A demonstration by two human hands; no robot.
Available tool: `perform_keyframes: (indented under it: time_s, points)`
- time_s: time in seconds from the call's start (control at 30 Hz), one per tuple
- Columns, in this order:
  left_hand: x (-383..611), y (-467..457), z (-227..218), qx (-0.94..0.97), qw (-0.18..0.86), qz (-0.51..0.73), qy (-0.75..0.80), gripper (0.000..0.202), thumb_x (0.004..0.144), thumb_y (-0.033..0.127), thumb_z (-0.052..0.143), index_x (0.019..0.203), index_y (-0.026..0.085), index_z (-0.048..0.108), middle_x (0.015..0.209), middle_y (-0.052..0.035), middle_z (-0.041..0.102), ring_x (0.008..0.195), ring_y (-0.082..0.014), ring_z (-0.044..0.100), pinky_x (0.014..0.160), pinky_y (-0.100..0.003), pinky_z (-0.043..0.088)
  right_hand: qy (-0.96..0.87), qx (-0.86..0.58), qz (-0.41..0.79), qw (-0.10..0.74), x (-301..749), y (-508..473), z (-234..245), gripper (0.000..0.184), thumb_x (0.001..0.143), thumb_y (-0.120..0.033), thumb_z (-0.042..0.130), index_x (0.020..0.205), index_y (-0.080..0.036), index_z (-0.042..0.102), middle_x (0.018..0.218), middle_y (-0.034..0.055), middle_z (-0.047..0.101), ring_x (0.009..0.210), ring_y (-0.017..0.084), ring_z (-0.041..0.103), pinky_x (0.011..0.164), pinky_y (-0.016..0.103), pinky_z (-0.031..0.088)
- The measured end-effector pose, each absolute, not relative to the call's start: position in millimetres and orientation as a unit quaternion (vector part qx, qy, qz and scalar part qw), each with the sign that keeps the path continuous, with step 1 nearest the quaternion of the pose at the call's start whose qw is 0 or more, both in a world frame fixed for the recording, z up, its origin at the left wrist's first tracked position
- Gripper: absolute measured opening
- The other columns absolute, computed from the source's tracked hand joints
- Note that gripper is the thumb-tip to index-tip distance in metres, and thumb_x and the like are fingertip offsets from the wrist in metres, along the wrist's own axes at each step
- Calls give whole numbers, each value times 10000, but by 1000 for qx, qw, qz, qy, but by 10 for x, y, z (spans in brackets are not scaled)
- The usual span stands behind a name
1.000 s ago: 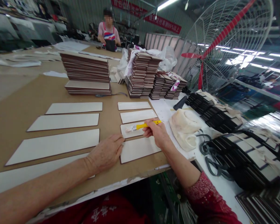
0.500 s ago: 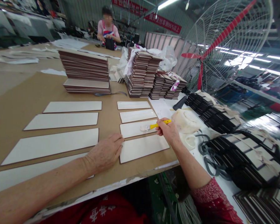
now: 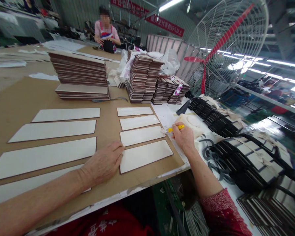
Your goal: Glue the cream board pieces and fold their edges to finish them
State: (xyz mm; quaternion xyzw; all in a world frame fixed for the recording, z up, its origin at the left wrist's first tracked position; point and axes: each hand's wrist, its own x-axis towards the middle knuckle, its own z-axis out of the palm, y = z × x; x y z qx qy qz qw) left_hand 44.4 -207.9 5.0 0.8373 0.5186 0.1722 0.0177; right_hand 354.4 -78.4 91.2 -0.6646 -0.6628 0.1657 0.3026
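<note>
My left hand (image 3: 105, 161) lies flat on the brown board (image 3: 108, 129), fingertips touching the left end of the nearest short white strip (image 3: 145, 155). My right hand (image 3: 184, 137) is closed round a yellow-handled brush (image 3: 174, 128), whose tip sits just past the right end of the second short strip (image 3: 142, 135). Two more short strips (image 3: 139, 121) lie beyond. Several long white strips (image 3: 45, 157) lie in a column to the left.
Stacks of brown-edged boards (image 3: 80, 74) and smaller stacks (image 3: 144, 78) stand at the back. A whitish lump of cloth or paste (image 3: 193, 123) lies right of the brush. Black strip piles (image 3: 245, 157) fill the right. A big fan (image 3: 223, 46) stands behind. Another person (image 3: 105, 29) works far off.
My right hand has drawn the brush to the right, off the second short strip to its right end. The left hand has stayed in place. The view has shifted slightly right.
</note>
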Motion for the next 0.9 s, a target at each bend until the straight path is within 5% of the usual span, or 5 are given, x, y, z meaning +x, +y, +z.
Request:
perform_keyframes:
  time_s: [0.23, 0.37, 0.67, 0.9]
  points:
    - [470, -2188, 277, 831, 36, 169, 529, 358, 1014, 177, 384, 1213, 81, 666, 1227, -179, 664, 1141, -278, 617, 1060, -473, 527, -600, -609, 288, 432, 3535, -1013, 994, 305, 883, -487, 519, 921, -204, 626, 729, 31, 740, 532, 166, 677, 512, 250, 534]
    - [585, -2584, 391, 865, 20, 114, 489, 358, 946, 128, 447, 1193, 108, 705, 1280, -184, 666, 1215, -316, 585, 1084, -493, 492, -515, -530, 458, 493, 3453, -1247, 984, 319, 777, -480, 692, 905, -191, 647, 659, 2, 712, 458, 124, 615, 440, 204, 484]
    - [789, -2964, 319, 879, -37, 53, 472, 461, 866, 81, 428, 1230, 29, 705, 1317, -226, 656, 1245, -367, 567, 1108, -517, 467, -490, -479, 588, 430, 3047, -1667, 791, 303, 775, -463, 747, 851, -173, 698, 612, 10, 722, 409, 102, 604, 400, 163, 447]
    - [783, -3013, 238, 871, -40, 90, 481, 450, 913, 98, 385, 1217, 90, 716, 1327, -207, 648, 1291, -351, 537, 1096, -530, 466, -522, -484, 595, 372, 2819, -1736, 616, 302, 812, -488, 707, 845, -188, 702, 607, -2, 711, 422, 114, 614, 430, 185, 482]
